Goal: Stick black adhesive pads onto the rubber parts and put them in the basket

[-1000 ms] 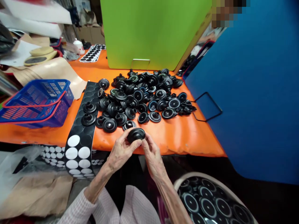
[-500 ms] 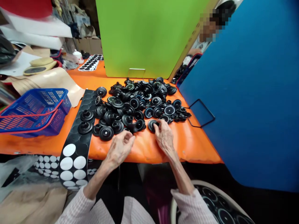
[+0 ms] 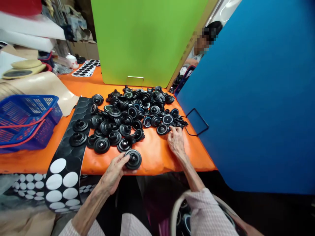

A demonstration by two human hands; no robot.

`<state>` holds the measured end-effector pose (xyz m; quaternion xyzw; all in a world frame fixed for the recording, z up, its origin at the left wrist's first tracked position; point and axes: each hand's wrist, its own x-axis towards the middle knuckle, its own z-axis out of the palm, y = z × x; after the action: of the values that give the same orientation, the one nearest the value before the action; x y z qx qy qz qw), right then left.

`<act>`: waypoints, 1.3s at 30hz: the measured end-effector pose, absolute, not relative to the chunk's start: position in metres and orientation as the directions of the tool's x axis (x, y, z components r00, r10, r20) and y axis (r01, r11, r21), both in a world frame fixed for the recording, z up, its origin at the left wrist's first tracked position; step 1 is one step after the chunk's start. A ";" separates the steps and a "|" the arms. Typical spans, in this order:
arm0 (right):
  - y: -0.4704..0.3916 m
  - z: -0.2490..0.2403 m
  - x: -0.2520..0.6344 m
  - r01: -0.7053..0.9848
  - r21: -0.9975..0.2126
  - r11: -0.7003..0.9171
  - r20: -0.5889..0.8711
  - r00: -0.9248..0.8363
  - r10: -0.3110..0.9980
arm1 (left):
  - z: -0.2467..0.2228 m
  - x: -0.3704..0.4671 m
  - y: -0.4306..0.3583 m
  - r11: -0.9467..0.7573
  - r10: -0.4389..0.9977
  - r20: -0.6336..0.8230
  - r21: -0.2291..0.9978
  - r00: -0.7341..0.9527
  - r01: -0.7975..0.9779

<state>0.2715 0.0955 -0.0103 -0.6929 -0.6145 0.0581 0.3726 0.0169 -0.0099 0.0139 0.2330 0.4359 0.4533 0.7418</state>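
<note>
Two hands apart over black wheel-like parts
The left hand [image 3: 115, 170] grips one stepped black disc [image 3: 133, 159] by its rim (hub facing up) near the front edge of the orange table [image 3: 157, 159]; the right hand [image 3: 176, 141] has its fingertips at another disc [image 3: 162, 129] on the near side of the pile [image 3: 137, 113], its hold unclear.

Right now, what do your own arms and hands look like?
Left hand and right hand are bare, no gloves. Both forearms come out of long, loose sleeves in a pale pinkish fine check. No watch or bracelet shows.
</note>
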 end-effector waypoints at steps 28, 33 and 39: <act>-0.023 0.019 0.165 0.598 -0.686 0.414 0.410 -0.152 0.899 | 0.012 0.005 -0.025 0.297 0.953 -0.300 0.883 0.050 -0.365; -0.032 0.017 0.145 0.568 -0.700 0.434 0.438 -0.139 0.888 | 0.009 0.004 -0.026 0.262 0.964 -0.263 0.924 0.036 -0.280; -0.032 0.007 0.142 0.582 -0.685 0.439 0.441 -0.147 0.885 | 0.006 0.003 -0.027 0.233 0.972 -0.229 0.941 0.042 -0.246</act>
<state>0.1421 -0.0316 0.0074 -0.4984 -0.7358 0.1797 0.4217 0.0025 -0.0273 0.0061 0.3745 0.4852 0.4934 0.6171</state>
